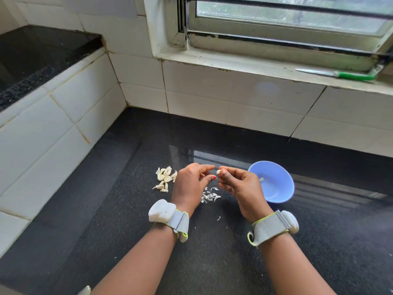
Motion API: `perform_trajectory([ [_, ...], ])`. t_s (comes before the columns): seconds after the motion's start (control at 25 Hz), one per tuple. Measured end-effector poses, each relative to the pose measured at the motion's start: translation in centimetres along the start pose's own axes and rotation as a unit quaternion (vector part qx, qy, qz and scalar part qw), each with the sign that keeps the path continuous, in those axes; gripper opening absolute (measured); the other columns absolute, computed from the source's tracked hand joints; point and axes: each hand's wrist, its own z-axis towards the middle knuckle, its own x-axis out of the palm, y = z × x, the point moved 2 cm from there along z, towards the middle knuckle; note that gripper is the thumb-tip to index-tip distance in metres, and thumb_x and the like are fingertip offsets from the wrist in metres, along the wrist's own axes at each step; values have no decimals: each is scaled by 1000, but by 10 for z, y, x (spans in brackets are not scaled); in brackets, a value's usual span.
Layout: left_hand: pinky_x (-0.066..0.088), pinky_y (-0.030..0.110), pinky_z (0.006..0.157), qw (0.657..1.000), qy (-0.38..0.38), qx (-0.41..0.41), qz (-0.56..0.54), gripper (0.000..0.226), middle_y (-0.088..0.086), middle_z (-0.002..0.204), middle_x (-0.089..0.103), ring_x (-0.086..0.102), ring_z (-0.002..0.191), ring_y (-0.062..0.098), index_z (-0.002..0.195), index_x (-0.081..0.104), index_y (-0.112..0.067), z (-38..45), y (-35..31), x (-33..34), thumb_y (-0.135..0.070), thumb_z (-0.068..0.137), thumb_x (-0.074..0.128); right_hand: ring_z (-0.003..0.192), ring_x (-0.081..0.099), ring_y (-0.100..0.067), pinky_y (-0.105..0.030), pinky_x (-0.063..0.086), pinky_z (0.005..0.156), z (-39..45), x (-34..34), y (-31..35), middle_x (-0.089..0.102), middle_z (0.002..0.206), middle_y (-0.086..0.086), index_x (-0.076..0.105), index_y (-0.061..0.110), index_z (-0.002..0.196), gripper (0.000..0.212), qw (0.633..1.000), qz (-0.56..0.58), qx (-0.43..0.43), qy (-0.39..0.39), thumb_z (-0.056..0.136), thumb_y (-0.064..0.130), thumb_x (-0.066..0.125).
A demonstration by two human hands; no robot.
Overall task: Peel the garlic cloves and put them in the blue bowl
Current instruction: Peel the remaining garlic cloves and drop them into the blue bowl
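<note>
Dark bench (pixel 212 262) is lying open toward the near edge. The clove pile (pixel 164 177) is sitting left, peel scraps (pixel 209 195) in the middle, blue bowl (pixel 274 182) right; tiled walls (pixel 212 99) are closing off the back and left.

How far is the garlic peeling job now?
Early. Done: one peeled clove lies in the blue bowl, with skins on the counter. In hand: the right hand pinches a clove while the left hand works at it. Left: the pile of unpeeled cloves.
</note>
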Motion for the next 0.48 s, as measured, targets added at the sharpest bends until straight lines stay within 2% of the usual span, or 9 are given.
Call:
perform_trajectory([
  [0.2,52,30,66,997,-44,66,-15,8,-4,80,66,61,70,9,86,76,-17,-1,-1,2,-21,79,74,68,64,-9,-21,56,66,-3,1,2,73,76,-3,74,8,93,8,1000,-10,6,9,89,7,66],
  [0.32,51,30,67,994,-46,94,-6,5,-6,79,65,60,72,8,81,72,-17,-2,-4,1,-16,78,74,67,64,-8,-20,56,64,-5,4,2,72,74,-2,73,7,90,8,1000,15,21,9,89,5,65],
  [0.4,50,29,68,995,-39,97,-6,7,-6,80,64,59,72,9,82,71,-18,-2,-4,1,-12,78,73,67,65,-6,-20,56,66,-4,0,8,72,75,-2,72,7,90,8,1000,21,4,-14,89,4,65],
  [0.48,47,25,71,996,-28,89,-1,14,-5,82,63,58,73,10,83,70,-19,-4,0,2,-6,79,71,65,63,-6,-20,56,66,-1,-19,20,71,73,-1,72,7,91,7,996,-18,-43,-73,88,3,67],
])
